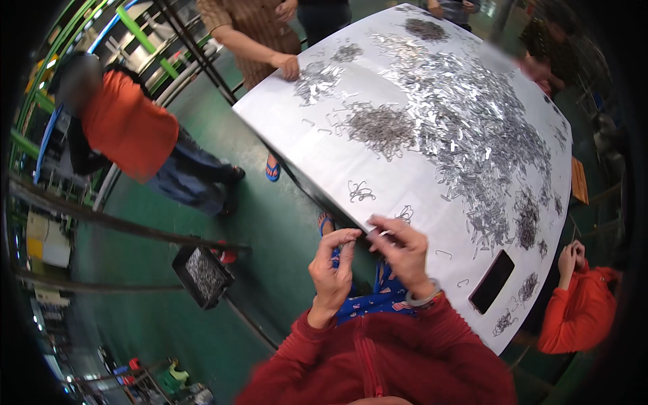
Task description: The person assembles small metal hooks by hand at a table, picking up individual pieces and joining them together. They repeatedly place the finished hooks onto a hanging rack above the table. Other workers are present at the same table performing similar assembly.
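Observation:
My left hand (332,271) is raised just off the near edge of the white table, thumb and fingertips pinched together. Whatever lies in that pinch is too small to name. Close beside it, my right hand (405,251) has its fingers curled in over the edge, with a small pale glint between them that I cannot make out. Just beyond my hands lie a small cluster of bent wire hooks (361,192) and another little group of hooks (404,214). Single hooks, such as one bent hook (443,254), lie to the right.
The white tabletop (297,145) bears a broad spread of shiny metal pieces (472,128) and a dark heap of hooks (381,128). A black phone (491,282) lies near right. A black bin (202,273) of metal pieces stands left. Co-workers' hands (287,66) work around the table.

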The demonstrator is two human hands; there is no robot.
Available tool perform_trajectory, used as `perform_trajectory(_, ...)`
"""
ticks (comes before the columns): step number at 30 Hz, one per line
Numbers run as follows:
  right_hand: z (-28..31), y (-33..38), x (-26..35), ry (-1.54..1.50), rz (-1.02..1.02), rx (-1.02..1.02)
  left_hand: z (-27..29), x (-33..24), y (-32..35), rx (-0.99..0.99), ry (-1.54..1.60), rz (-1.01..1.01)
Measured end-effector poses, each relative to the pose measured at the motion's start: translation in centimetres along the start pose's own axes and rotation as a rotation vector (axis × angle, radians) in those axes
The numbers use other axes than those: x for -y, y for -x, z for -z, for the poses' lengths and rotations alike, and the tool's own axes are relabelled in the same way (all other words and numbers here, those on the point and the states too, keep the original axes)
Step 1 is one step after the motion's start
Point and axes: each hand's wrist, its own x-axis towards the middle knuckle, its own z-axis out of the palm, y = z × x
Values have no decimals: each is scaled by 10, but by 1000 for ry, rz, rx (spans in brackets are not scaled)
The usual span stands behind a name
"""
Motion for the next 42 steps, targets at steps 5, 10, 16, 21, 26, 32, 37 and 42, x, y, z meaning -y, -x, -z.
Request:
perform_trajectory(5,130,-85,-21,425,-137,-114,11,2,-6,50,23,8)
perform_trajectory(10,195,-105,-84,815,-84,216,22,3,-5,86,-28,26)
perform_trajectory(16,189,-97,-125,1157,153,255,28,-1,1,106,32,67)
perform_trajectory(21,153,-85,-87,809,97,87,33,2,7,199,-5,17)
perform_trajectory(26,49,-38,-16,-184,-105,152,35,7,8,260,-28,71)
perform_trajectory(32,-9,-9,40,-173,-135,131,33,8,3,298,-10,20)
perform_trajectory(37,-12,-9,37,-105,-78,115,35,16,0,311,-31,-15)
perform_trajectory(42,-12,-7,20,-189,-123,71,29,30,3,300,-63,7)
